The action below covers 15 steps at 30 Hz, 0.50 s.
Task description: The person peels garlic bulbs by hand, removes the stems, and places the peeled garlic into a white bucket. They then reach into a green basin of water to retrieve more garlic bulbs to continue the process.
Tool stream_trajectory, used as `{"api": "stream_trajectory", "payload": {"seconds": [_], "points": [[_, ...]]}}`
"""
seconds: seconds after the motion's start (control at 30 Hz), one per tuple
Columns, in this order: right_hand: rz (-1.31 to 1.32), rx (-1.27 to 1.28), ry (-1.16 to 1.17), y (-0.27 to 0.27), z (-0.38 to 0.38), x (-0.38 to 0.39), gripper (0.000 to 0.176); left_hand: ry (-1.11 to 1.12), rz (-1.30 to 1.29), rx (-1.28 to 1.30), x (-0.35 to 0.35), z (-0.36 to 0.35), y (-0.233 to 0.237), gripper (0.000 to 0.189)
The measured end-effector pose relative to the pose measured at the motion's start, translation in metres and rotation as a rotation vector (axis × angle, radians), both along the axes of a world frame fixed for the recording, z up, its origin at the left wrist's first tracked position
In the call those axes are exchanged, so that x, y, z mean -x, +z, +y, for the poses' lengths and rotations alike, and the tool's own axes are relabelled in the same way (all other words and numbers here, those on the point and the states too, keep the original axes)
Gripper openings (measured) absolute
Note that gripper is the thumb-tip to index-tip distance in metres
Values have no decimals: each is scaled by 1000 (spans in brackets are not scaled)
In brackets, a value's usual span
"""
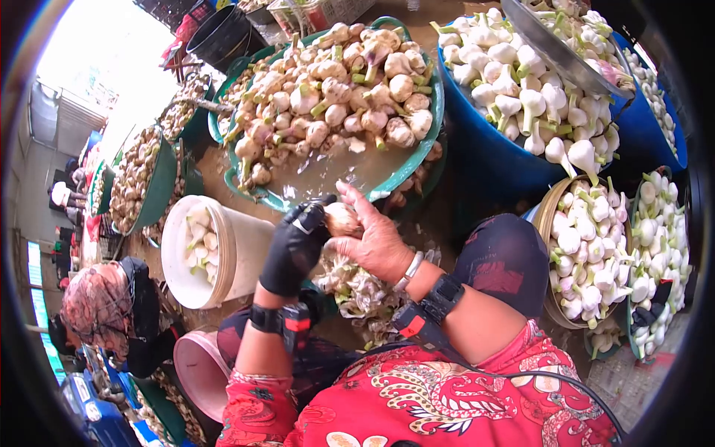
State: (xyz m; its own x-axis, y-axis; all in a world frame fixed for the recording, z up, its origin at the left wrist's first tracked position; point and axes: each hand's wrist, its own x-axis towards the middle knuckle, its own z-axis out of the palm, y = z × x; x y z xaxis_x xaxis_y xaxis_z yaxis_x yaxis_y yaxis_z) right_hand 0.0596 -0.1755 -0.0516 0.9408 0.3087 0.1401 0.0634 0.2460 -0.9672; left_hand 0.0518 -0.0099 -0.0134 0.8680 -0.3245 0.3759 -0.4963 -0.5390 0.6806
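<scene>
Between my two hands is a garlic bulb (343,220) with brownish-pink skin. My left hand (296,242), in a black glove, has its fingers closed against the bulb's left side. My bare right hand (377,242) grips the bulb from the right with thumb and fingers, the index finger raised. Just beyond the hands stands a green basin (439,112) with murky water and a heap of unpeeled garlic (328,97). Below the hands lies a pile of loose garlic peelings (365,298), partly hidden by my forearms.
To the right, a blue tub (477,141) and a tan bucket (547,246) hold cleaned white garlic. A white bucket (249,246) with several bulbs and a pink bucket (205,372) stand left. Another person (100,309) sits farther left, near garlic-filled green tubs (153,186).
</scene>
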Motion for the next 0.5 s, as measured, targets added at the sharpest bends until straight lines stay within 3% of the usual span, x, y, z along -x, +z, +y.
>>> {"api": "stream_trajectory", "payload": {"seconds": [0.07, 0.1, 0.17, 0.2, 0.27, 0.3, 0.33, 0.4, 0.47, 0.5], "points": [[56, 23, 56, 8, -4, 6, 74, 217, 399, 440, 24, -20, 9, 23], [111, -121, 40, 13, -4, 11, 65, 225, 398, 447, 29, -19, 8, 23], [145, -127, 66, 19, -8, 13, 60, 255, 571, 762, 32, -16, 6, 20], [151, -100, 68, 22, -11, 12, 59, 256, 566, 763, 33, -13, 5, 20], [157, -113, 79, 22, -15, 10, 58, 115, -53, -106, 34, -8, 4, 24], [166, -126, 87, 22, -17, 9, 58, 177, 280, 322, 36, -15, 6, 23], [165, -128, 82, 21, -17, 9, 58, 172, 280, 320, 34, -20, 10, 23], [135, -147, 100, 19, -15, 12, 57, 283, 653, 867, 32, -27, 21, 20], [97, -148, 99, 23, -17, 16, 52, 273, 634, 799, 32, -28, 22, 21], [229, -223, 147, 20, -19, 15, 49, 260, 614, 732, 32, -29, 22, 22]]}}
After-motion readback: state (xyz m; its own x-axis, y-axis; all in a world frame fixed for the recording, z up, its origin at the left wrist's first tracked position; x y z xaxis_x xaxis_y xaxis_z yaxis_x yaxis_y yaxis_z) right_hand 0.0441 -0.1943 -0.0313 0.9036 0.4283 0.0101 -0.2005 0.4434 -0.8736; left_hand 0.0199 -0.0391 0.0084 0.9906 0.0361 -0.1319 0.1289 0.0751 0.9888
